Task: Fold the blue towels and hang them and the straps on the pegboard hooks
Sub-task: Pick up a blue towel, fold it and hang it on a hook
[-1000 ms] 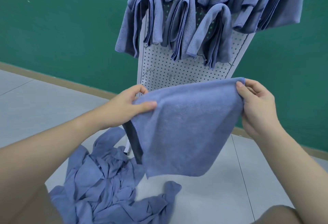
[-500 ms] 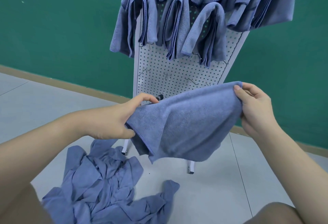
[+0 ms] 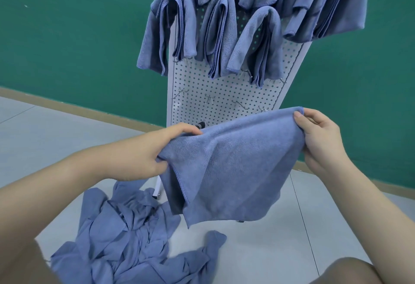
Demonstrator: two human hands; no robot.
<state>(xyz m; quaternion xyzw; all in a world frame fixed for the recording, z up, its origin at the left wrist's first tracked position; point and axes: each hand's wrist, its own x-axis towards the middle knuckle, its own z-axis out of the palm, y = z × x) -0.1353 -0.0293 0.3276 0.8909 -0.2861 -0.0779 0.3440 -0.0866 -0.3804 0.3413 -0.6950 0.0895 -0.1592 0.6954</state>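
A blue towel (image 3: 233,171) hangs in front of the foot of the white pegboard (image 3: 224,95), folded over so that a doubled edge runs down its left side to a low corner. The left hand (image 3: 143,155) grips its left edge and the right hand (image 3: 318,140) pinches its upper right corner, which sits higher. Folded blue towels (image 3: 215,36) hang draped over hooks on the upper part of the pegboard, in rows. Bare metal hooks (image 3: 210,99) stick out of the pegboard below them. A loose pile of blue towels (image 3: 125,238) lies crumpled on the floor, left of the pegboard's foot.
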